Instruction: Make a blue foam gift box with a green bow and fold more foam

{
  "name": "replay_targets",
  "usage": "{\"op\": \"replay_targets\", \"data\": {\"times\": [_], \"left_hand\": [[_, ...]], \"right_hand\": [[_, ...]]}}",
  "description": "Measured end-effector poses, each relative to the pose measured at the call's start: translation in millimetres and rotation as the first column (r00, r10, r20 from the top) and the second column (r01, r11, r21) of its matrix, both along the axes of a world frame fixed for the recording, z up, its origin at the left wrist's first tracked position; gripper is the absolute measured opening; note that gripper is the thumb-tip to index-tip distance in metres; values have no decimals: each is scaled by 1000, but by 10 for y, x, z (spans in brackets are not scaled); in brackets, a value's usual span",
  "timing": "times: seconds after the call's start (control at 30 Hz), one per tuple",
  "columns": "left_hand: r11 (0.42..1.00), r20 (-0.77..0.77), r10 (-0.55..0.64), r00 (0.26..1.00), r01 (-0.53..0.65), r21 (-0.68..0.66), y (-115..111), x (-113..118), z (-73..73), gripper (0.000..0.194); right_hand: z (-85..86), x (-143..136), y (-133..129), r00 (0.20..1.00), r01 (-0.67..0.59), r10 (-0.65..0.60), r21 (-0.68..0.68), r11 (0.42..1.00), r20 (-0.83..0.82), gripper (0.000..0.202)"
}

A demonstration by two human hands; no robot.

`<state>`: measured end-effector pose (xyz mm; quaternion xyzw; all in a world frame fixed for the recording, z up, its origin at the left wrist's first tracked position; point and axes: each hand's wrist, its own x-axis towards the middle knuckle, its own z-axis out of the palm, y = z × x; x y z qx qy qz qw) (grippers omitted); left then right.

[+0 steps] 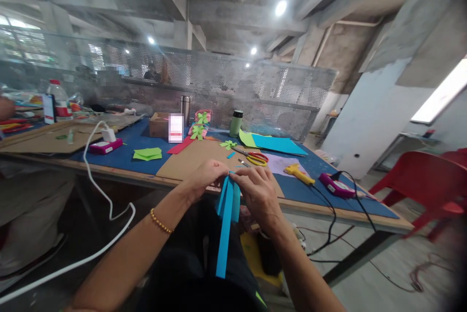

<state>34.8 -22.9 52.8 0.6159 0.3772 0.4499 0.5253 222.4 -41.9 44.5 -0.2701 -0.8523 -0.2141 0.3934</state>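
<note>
Blue paper strips [224,234] hang down from my fingertips over the table's front edge, one of them much longer than the others. My left hand [209,176] pinches their top end from the left. From the right, my right hand [259,193] closes its fingers on the same end, so both hands meet there. Beneath and beyond the hands lies a brown cardboard sheet [182,162]. On it, just past my right hand, are scissors [255,158] with red and yellow handles and a small blue paper scrap [231,155].
A yellow glue gun [299,174] lies at right, its cord running off the edge near a purple power strip [335,185]. Green paper pieces [147,153] and another purple strip [105,146] sit left. Behind stand a green bottle [236,123] and blue sheets [279,144].
</note>
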Motion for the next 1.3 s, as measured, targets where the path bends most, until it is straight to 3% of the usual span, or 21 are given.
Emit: {"op": "replay_targets", "data": {"times": [0.33,0.87,1.3], "left_hand": [[993,-83,67,994,-59,97,94,37,207,21],[988,-58,104,993,-96,124,188,70,102,20],[992,-68,102,993,-96,86,171,51,139,19]], "right_hand": [[5,-6,51,996,77,-81,81,994,43,32],[-52,-39,104,994,99,-102,70,993,28,32],[-72,-7,134,992,109,-114,85,990,60,36]]}}
